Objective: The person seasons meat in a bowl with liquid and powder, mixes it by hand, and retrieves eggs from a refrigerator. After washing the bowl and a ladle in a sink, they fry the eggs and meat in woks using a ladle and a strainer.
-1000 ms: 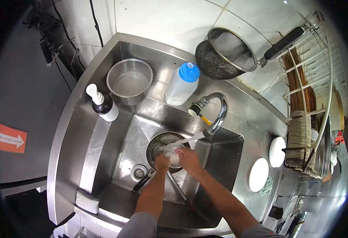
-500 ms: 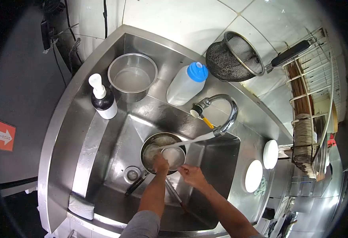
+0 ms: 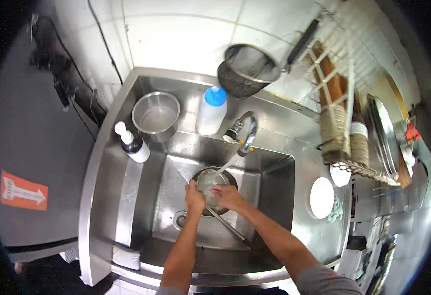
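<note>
A dark-rimmed round pan point(image 3: 232, 181) lies in the sink under running water point(image 3: 229, 164) from the tap point(image 3: 249, 142). Over it is a pale, shallow round bowl point(image 3: 206, 178). My left hand point(image 3: 194, 197) is closed on the bowl's left edge. My right hand point(image 3: 229, 196) reaches over the bowl with its fingers bent together against the inside; whatever they may hold is hidden. A long metal handle point(image 3: 230, 227) with a brownish end slants from under my hands towards the lower right; its head is hidden.
A metal pot point(image 3: 155, 118), a pump bottle point(image 3: 136, 147) and a blue-capped bottle point(image 3: 211, 113) stand around the sink point(image 3: 274, 216). A mesh strainer point(image 3: 247, 71) hangs on the wall beside a wire rack point(image 3: 345, 108). White plates point(image 3: 322, 197) and a folded cloth point(image 3: 126, 256) rest on the edges.
My left hand has moved from inside the pan to the bowl's left edge. My right hand has moved from the bowl's rim to its inside. The whole view has shifted and turned.
</note>
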`<move>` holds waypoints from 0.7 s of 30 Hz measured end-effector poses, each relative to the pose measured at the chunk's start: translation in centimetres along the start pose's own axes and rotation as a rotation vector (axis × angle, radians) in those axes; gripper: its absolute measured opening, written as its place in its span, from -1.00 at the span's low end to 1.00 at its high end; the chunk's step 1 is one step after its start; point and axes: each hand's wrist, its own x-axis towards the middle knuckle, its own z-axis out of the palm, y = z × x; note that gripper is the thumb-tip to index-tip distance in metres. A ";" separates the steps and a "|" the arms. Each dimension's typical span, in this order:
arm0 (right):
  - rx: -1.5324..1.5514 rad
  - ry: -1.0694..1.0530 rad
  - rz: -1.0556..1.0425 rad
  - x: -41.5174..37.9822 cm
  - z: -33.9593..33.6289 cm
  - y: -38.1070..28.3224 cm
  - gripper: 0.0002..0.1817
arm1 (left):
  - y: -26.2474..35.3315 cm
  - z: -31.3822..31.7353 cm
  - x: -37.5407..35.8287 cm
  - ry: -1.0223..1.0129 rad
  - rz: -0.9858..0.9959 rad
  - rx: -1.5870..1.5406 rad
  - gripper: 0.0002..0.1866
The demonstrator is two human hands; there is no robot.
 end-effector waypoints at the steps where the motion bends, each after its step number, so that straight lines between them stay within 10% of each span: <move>1: 0.017 0.027 -0.007 1.5 -0.3 -0.1 -0.80 | 1.3 -2.1 0.2 -0.142 0.025 0.014 -0.73; 8: -0.582 -0.052 -0.415 7.1 -1.1 1.1 -0.83 | 10.4 -10.7 0.3 -0.171 0.224 0.224 -0.73; 10: 0.398 -0.066 0.277 4.4 0.0 1.9 -0.70 | 11.8 -11.1 0.3 -0.120 0.332 0.132 -0.75; 11: 0.406 -0.062 0.263 4.7 -0.4 1.5 -0.70 | 12.3 -11.0 0.1 -0.111 0.341 0.141 -0.75; 14: 0.031 -0.220 0.250 5.4 -1.1 1.1 -0.72 | 11.4 -8.8 -1.0 -0.164 0.234 0.190 -0.74; 16: -0.551 0.099 -0.412 7.0 -2.4 2.0 -0.76 | 7.9 -6.3 -0.6 -0.300 -0.052 -0.105 -0.74; 18: -0.096 0.201 0.006 5.8 -3.1 -2.5 -0.76 | 7.7 -5.2 -1.1 -0.259 -0.175 -0.338 -0.74; 21: -0.122 0.041 -0.219 5.3 -4.0 -1.1 -0.78 | 8.5 -5.1 -2.4 -0.226 -0.319 -0.585 -0.74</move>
